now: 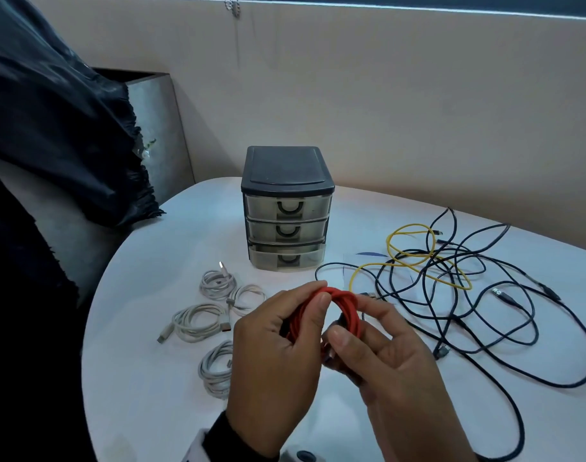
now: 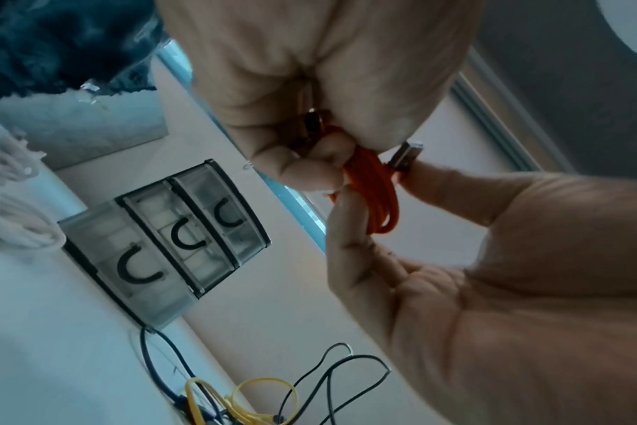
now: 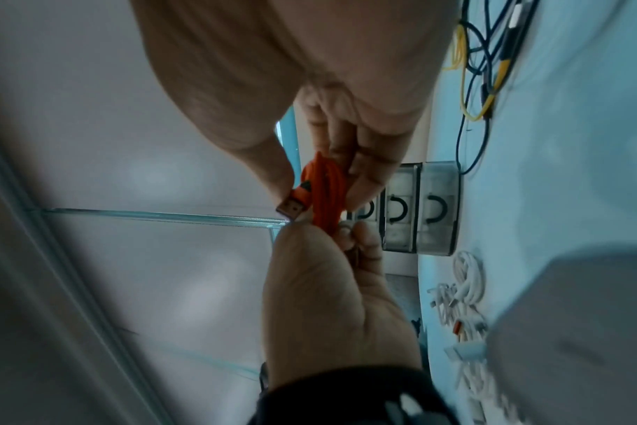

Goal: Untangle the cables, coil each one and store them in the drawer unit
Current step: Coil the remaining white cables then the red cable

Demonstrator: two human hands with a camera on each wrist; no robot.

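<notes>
1. While your left hand [image 1: 278, 341] and right hand [image 1: 381, 355] both pinch the coiled red cable [image 1: 338, 303] above the table [image 1: 151, 411], the drawer unit [image 1: 286, 208] stands behind.
2. Only your right-wrist view exposes the cable's USB plug [image 3: 291, 208].
3. Only your head view spreads the black-and-yellow tangle [image 1: 451, 271] fully.

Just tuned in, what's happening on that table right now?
A person is coiling a red cable, gripping the loop with both the left hand and the right hand above the white table. Four white coils already lie to the left. The yellow cable and black cables are still tangled on the right. The drawer unit stands behind, its bottom drawer pulled slightly out.
</notes>
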